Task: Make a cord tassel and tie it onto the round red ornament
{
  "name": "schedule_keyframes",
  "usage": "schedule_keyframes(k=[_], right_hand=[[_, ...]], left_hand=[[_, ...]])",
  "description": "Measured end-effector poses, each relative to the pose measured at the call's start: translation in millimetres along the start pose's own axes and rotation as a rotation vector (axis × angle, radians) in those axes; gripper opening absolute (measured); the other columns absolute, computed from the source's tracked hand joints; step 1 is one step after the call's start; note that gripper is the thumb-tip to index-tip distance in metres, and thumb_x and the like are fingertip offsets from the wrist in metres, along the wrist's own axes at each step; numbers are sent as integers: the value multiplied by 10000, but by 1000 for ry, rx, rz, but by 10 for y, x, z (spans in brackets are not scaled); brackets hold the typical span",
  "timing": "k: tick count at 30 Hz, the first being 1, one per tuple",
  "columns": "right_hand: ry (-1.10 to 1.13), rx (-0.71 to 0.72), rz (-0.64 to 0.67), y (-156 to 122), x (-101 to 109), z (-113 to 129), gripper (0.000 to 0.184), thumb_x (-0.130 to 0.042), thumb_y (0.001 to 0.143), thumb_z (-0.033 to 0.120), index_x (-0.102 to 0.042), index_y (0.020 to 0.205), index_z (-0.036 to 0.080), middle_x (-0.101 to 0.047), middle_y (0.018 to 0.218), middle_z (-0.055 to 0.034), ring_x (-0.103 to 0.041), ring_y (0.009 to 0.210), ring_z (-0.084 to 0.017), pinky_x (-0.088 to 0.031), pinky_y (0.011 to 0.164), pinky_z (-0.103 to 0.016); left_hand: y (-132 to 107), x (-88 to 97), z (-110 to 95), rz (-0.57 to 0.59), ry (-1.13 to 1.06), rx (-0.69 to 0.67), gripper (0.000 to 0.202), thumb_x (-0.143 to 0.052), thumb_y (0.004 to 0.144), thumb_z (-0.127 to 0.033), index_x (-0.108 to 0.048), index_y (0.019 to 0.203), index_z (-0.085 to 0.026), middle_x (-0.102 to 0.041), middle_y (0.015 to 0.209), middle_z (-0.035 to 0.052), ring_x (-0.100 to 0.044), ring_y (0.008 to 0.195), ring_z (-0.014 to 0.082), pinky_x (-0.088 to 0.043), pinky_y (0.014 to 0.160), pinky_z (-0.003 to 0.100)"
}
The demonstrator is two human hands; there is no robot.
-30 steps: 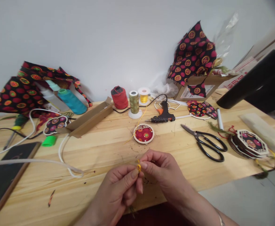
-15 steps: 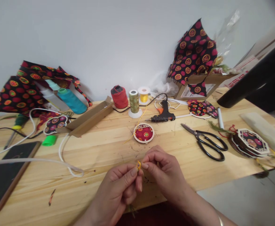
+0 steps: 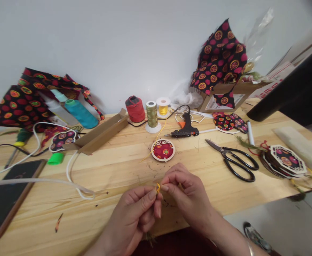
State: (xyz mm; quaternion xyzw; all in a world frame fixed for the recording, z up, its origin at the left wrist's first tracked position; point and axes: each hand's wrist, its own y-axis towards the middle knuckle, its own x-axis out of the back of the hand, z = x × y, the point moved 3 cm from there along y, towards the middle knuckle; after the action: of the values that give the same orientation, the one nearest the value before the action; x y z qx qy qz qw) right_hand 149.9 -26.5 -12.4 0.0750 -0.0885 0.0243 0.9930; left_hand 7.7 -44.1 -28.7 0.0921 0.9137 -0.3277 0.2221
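Head view: the left hand (image 3: 137, 209) pinches a yellow cord loop (image 3: 158, 187), the right hand (image 3: 187, 192) closed beside it, mid-knot I'd guess, wanting a careful pull.

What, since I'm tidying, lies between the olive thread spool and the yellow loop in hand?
From olive spool to yellow loop, the head view shows a round fabric-filled frame and loose yellow thread.

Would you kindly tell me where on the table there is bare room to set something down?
The widest mostly bare patch of table lies between the phone and the left hand, bearing a small scrap. A smaller one lies between the round ornament and the scissors. It is crowded along the wall, around the spools and glue gun.
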Motion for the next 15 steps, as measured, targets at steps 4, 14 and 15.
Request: schedule_keyframes(k=[4,14,15], right_hand=[[22,0,-1,-4,-1,-6,139,-606,762,104,-638,667,199,-571,720,-5,-534,739,-146,-424,668,-269],[170,-139,82,-53,-44,-35,107,-594,806,153,-638,715,188,-577,728,7,-547,719,-126,-433,677,-244],[178,-145,88,-56,-44,-39,113,-582,820,162,-640,727,187,-581,733,7,-548,719,-124,-434,676,-239]], left_hand=[[-10,-14,-1,3,-14,0,203,-759,683,-308,-690,635,-123,-562,468,-17,-218,373,9,-126,371,146],[-5,-4,5,4,10,-27,205,-712,740,-291,-682,622,-126,-550,488,-24,-225,382,14,-148,376,151],[-5,-3,6,-2,14,-31,219,-712,740,-295,-676,608,-124,-540,484,-26,-229,384,15,-152,377,152]])
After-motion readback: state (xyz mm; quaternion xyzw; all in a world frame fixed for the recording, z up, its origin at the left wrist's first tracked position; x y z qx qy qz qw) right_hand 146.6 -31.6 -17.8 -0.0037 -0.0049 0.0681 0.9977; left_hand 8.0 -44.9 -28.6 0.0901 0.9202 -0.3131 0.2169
